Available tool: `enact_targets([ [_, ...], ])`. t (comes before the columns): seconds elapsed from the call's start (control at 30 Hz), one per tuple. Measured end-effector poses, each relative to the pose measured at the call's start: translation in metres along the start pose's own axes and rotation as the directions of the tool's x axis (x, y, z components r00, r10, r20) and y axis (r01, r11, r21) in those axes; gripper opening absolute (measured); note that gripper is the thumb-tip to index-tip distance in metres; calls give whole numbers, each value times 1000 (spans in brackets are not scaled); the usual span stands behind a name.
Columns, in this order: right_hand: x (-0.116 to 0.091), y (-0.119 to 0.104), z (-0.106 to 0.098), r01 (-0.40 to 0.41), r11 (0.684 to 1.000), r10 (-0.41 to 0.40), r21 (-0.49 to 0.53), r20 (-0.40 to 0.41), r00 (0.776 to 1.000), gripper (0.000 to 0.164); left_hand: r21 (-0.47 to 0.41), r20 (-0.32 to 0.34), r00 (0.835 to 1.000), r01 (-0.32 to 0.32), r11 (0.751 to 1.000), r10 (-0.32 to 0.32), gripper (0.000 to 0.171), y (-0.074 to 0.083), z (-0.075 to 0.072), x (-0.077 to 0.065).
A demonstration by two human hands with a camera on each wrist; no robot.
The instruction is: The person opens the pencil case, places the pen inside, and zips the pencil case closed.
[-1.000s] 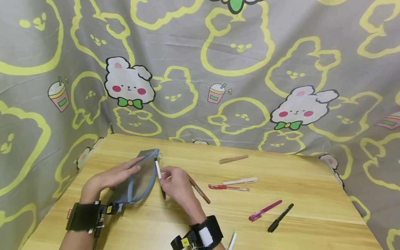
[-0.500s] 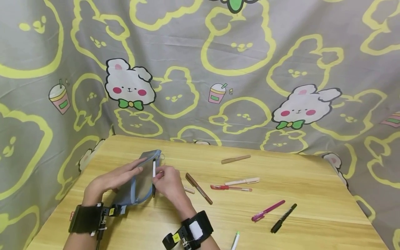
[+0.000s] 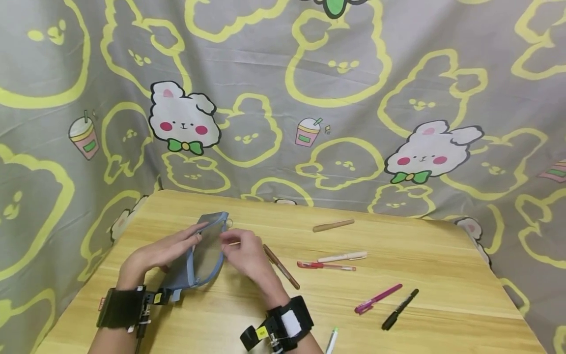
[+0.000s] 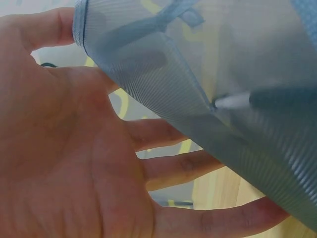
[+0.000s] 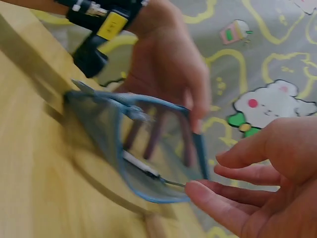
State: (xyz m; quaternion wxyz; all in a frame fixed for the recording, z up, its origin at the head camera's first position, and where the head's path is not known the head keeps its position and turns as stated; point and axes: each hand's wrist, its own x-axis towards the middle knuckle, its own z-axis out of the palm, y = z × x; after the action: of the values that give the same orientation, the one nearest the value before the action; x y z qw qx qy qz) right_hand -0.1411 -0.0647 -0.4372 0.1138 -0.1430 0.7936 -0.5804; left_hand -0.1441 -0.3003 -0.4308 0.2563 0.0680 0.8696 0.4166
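Observation:
A grey mesh pencil pouch [image 3: 191, 270] with blue edging stands with its mouth gaping toward the right. My left hand [image 3: 163, 253] holds its upper edge, thumb at the rim and fingers spread along the outside of the mesh. Inside lies a white-and-black pen [image 5: 141, 163], visible through the opening in the right wrist view. From the left wrist, the pen's tip [image 4: 235, 100] shows through the mesh. My right hand [image 3: 247, 253] is just right of the mouth, its loosely bent fingers around nothing, fingertips right by the rim in the right wrist view.
A brown pen [image 3: 281, 267] lies close to my right hand. Farther right are a tan pen [image 3: 333, 225], a cream pen [image 3: 342, 257], a red pen [image 3: 327, 266], a magenta pen [image 3: 379, 299] and a black pen [image 3: 400, 309]. A green-tipped pen [image 3: 331, 340] lies at the front.
My right hand has brought the white-and-black pen left into the pouch and let it go, then shifted slightly back to the right. My left hand keeps its hold on the pouch.

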Motion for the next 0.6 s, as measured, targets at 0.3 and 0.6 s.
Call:
enact_targets([
  [0.3,-34,-4,-62,92,987,-90,-134,24,996,23,-15,12,1000,1,1000,0,73,-3,-2,-1],
  [0.6,-79,-2,-131,149,950,-184,-274,-106,977,27,-11,21,1000,-15,1000,15,71,-1,0,0],
])
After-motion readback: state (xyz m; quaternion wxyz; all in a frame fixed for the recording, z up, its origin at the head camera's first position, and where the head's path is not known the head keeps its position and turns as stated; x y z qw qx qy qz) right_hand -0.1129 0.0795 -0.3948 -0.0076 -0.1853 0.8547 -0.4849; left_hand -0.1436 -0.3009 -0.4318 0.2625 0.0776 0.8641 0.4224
